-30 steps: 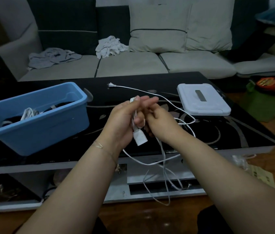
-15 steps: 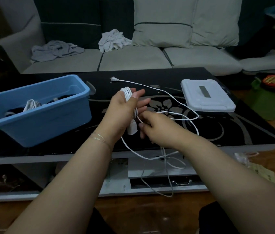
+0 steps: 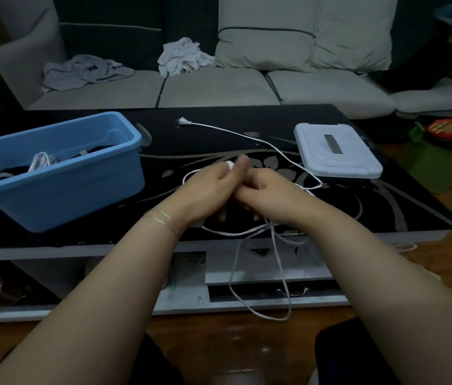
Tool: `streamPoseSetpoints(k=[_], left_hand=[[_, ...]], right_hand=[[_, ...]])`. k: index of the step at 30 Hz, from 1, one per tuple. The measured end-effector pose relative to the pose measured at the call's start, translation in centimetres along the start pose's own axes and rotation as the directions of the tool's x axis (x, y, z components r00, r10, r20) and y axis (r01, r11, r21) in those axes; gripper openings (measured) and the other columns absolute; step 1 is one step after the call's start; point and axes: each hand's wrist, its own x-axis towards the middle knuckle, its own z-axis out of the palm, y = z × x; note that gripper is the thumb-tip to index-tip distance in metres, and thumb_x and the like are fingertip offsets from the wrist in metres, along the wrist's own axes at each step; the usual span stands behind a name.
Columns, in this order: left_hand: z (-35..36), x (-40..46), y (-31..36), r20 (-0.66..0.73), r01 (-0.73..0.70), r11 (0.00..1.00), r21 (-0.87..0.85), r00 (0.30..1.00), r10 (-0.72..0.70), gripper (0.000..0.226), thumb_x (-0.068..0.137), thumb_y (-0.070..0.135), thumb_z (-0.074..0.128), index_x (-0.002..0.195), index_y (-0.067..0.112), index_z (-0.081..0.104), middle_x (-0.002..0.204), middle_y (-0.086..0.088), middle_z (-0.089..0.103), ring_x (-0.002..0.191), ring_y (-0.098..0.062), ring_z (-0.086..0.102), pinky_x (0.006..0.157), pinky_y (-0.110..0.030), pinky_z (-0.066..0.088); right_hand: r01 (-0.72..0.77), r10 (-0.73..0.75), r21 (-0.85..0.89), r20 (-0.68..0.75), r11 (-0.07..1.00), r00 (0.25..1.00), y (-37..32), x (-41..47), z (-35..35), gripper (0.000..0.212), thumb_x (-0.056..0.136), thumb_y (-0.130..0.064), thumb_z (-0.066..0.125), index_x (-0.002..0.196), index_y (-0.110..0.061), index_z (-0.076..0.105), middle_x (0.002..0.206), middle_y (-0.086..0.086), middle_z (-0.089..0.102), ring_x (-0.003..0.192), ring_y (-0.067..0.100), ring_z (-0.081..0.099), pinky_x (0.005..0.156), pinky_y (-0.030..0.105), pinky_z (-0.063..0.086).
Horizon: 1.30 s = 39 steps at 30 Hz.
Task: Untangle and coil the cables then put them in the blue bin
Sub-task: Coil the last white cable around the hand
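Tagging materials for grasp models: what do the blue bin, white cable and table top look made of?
Blue bin: likely moulded plastic, smooth semi-matte, with a rolled rim and one even colour. White cable: flexible plastic or rubber jacket, drooping in loose loops over the table edge. Table top: probably black glass or lacquer, glossy, with a printed silver floral pattern.

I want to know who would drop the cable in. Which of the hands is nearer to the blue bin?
Left. The left hand sits just right of the blue bin, gripping the white cable. The right hand is beyond it, farther from the bin.
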Motion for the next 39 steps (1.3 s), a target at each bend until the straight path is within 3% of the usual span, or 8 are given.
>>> streamPoseSetpoints(k=[4, 8, 14, 19, 22, 27, 33, 39], left_hand=[[-0.2, -0.3, 0.3, 0.168, -0.043, 0.997, -0.064, 0.984, 0.054, 0.105, 0.057, 0.099, 0.034, 0.088, 0.003, 0.065, 0.073, -0.008, 0.072, 0.047, -0.016, 0.048, 0.044, -0.021, 0.035], [-1.1, -0.3, 0.4, 0.193, 0.002, 0.978, -0.209, 0.981, 0.039, 0.099, 0.049, 0.089, 0.061, 0.087, -0.002, 0.059, 0.063, -0.015, 0.063, 0.046, -0.012, 0.038, 0.041, -0.021, 0.027], [-1.8, -0.5, 0.1, 0.283, 0.015, 0.987, -0.159, 0.959, 0.031, 0.013, 0.079, 0.020, 0.078, 0.081, 0.014, 0.067, 0.074, -0.013, 0.064, 0.063, -0.017, 0.053, 0.058, -0.028, 0.041], [-1.4, -0.5, -0.1, 0.173, 0.049, 0.998, 0.029, 0.983, -0.054, 0.028, 0.083, 0.027, 0.074, 0.092, 0.004, 0.061, 0.067, -0.002, 0.057, 0.053, -0.011, 0.055, 0.049, -0.029, 0.051], [-1.4, -0.5, 0.1, 0.129, 0.027, 0.990, 0.142, 0.991, -0.046, 0.035, 0.091, 0.035, 0.063, 0.094, 0.001, 0.059, 0.064, -0.004, 0.048, 0.054, -0.017, 0.045, 0.055, -0.037, 0.041], [-1.6, -1.2, 0.6, 0.172, 0.066, 0.971, -0.230, 0.985, -0.026, 0.032, 0.099, 0.022, 0.052, 0.106, -0.008, 0.061, 0.057, -0.005, 0.034, 0.046, -0.013, 0.030, 0.044, -0.022, 0.028], [-1.4, -1.3, 1.0, 0.172, 0.101, 0.829, -0.550, 0.985, -0.006, 0.045, 0.105, 0.029, 0.031, 0.099, -0.004, 0.060, 0.050, 0.002, 0.027, 0.039, -0.008, 0.024, 0.039, -0.017, 0.024], [-0.7, -1.1, 1.1, 0.129, 0.074, 0.700, -0.710, 0.991, 0.026, 0.039, 0.107, 0.026, 0.026, 0.089, 0.003, 0.052, 0.046, -0.001, 0.046, 0.030, -0.006, 0.027, 0.037, -0.016, 0.026]], right_hand=[[-0.046, 0.046, 0.086, 0.003, 0.995, 0.999, -0.3, -0.3, -0.3, 0.027, 0.091, -0.009, 0.051, 0.067, -0.017, 0.060, 0.044, -0.006, 0.049, 0.042, 0.007, 0.046, 0.046, 0.024, 0.044], [-0.077, 0.055, 0.225, 0.105, 0.971, 0.993, -0.7, -0.5, -1.0, 0.029, 0.089, -0.020, 0.053, 0.062, -0.014, 0.060, 0.046, 0.002, 0.049, 0.043, 0.012, 0.046, 0.049, 0.027, 0.046], [-0.101, 0.067, 0.321, 0.115, 0.942, 0.991, -0.6, -0.3, -1.4, 0.035, 0.093, -0.016, 0.055, 0.059, -0.019, 0.065, 0.057, 0.001, 0.056, 0.054, 0.013, 0.055, 0.058, 0.028, 0.051], [-0.048, 0.047, 0.149, 0.007, 0.988, 0.999, -0.2, -0.2, -1.3, 0.020, 0.094, -0.021, 0.058, 0.081, -0.005, 0.061, 0.056, -0.005, 0.061, 0.052, 0.006, 0.055, 0.054, 0.022, 0.051], [0.023, -0.036, -0.068, -0.198, 0.997, 0.979, 0.4, 0.0, -1.4, 0.037, 0.082, -0.050, 0.065, 0.069, -0.015, 0.060, 0.054, -0.001, 0.060, 0.049, 0.007, 0.050, 0.053, 0.027, 0.044], [0.018, -0.032, -0.047, -0.324, 0.999, 0.946, 1.2, 0.8, -2.1, 0.063, 0.056, -0.079, 0.061, 0.061, -0.017, 0.053, 0.051, -0.003, 0.049, 0.052, 0.016, 0.045, 0.056, 0.032, 0.037], [0.101, -0.074, 0.068, -0.322, 0.993, 0.944, 1.3, 1.3, -1.3, 0.041, 0.075, -0.063, 0.051, 0.070, -0.022, 0.054, 0.074, 0.012, 0.054, 0.057, 0.010, 0.048, 0.047, 0.026, 0.048], [0.040, 0.005, 0.130, -0.327, 0.991, 0.945, 1.3, 1.8, -0.6, 0.047, 0.088, -0.058, 0.043, 0.076, -0.013, 0.054, 0.052, -0.004, 0.043, 0.045, 0.009, 0.042, 0.049, 0.029, 0.046]])
